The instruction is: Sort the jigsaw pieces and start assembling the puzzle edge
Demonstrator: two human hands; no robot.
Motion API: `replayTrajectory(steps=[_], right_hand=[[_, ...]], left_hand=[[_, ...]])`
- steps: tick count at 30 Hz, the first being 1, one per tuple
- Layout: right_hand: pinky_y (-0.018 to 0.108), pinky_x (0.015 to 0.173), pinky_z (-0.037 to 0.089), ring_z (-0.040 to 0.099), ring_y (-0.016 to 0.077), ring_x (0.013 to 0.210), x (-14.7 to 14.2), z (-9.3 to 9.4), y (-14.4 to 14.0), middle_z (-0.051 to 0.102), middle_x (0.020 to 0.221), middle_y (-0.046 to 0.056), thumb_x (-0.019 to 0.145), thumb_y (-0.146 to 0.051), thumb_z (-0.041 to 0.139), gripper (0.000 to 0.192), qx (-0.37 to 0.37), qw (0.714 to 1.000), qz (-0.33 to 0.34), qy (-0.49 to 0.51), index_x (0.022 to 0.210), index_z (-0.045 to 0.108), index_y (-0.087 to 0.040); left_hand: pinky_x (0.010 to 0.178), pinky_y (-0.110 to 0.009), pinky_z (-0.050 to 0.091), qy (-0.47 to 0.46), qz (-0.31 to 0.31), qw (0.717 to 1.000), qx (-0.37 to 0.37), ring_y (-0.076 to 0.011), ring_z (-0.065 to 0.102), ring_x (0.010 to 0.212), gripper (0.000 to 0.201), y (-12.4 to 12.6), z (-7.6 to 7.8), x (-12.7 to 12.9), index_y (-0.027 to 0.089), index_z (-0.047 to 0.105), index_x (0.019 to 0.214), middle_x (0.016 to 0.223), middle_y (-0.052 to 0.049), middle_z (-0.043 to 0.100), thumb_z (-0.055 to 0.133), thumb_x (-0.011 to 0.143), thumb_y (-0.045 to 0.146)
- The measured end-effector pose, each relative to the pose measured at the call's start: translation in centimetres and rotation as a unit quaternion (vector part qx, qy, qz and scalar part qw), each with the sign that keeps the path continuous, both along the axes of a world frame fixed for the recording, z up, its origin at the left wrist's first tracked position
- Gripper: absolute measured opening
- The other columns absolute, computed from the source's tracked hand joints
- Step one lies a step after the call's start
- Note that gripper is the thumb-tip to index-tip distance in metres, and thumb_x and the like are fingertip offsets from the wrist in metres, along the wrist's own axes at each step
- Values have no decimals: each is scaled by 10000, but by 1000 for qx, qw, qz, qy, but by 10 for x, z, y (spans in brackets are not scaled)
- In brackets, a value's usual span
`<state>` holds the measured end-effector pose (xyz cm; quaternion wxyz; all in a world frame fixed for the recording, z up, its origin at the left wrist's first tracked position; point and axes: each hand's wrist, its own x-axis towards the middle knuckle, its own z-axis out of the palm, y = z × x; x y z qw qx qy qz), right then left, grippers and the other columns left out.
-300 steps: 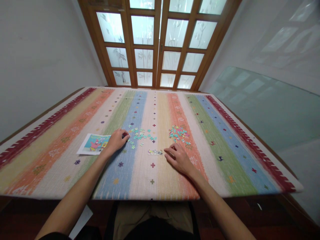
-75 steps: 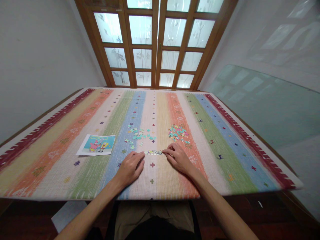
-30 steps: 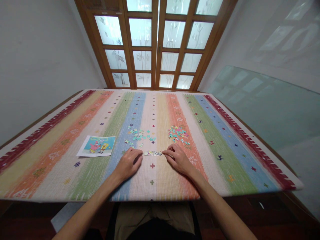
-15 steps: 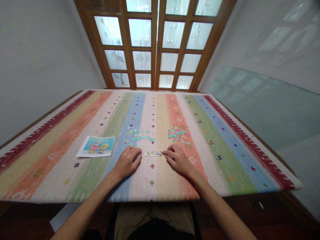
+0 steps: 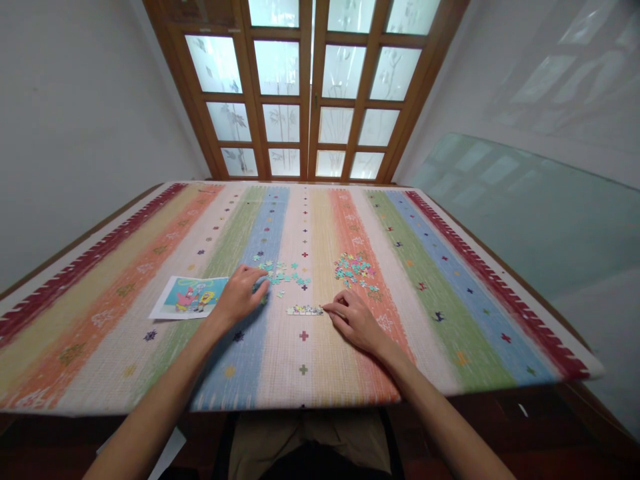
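Note:
A short strip of joined jigsaw pieces (image 5: 304,311) lies flat on the tablecloth before me. At its right end, my right hand (image 5: 353,320) is closed, with the thumb and index fingertips on the last piece. My left hand (image 5: 241,297) is open, thumb and fingers apart, at the left edge of a loose scatter of turquoise puzzle pieces (image 5: 283,277). Whether its fingertips touch a piece is not clear. A denser heap of mixed-colour puzzle pieces (image 5: 353,268) sits beyond my right hand. The printed cartoon picture (image 5: 187,297) is partly covered by my left hand.
The striped tablecloth (image 5: 440,347) covers the wide table, whose front edge is close to my body. A glass panel (image 5: 540,220) stands along the right wall. Wooden doors with frosted panes (image 5: 310,127) rise behind the table.
My left hand has left the strip's left end and moved left and forward to the turquoise pieces, its fingers spreading. My right hand stays at the strip's right end.

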<state>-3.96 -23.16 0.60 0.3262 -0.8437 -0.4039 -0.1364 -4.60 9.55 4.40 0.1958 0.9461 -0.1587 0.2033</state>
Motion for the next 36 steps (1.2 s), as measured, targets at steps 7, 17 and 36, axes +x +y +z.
replayTrajectory(steps=[7,17,36], right_hand=[[386,800,498,567,226,901,0,0,0,599,967,88,974,-160,548,226,0,1000,-1,12,1092,734,-214],[391,814,495,560,231,920,-2,2,0,598,978,97,985,-165,531,224,-9,1000,-3,29,1081,730,-198],[393,792,499,554,230,903,-3,3,0,587,968,94,983,-171,545,226,-9,1000,-5,28,1104,733,-204]], left_hand=[[998,-505,481,8,-27,999,36,-299,558,1124,280,-10,-15,13,194,708,1123,1211,-118,691,522,972,339],[1046,-524,454,-15,-26,998,55,-318,487,1199,278,-12,-27,8,216,733,1111,1234,-109,646,520,993,349],[1023,-525,481,-29,-42,998,31,-310,512,1181,237,-16,-29,-4,221,744,1078,1189,-99,671,536,988,294]])
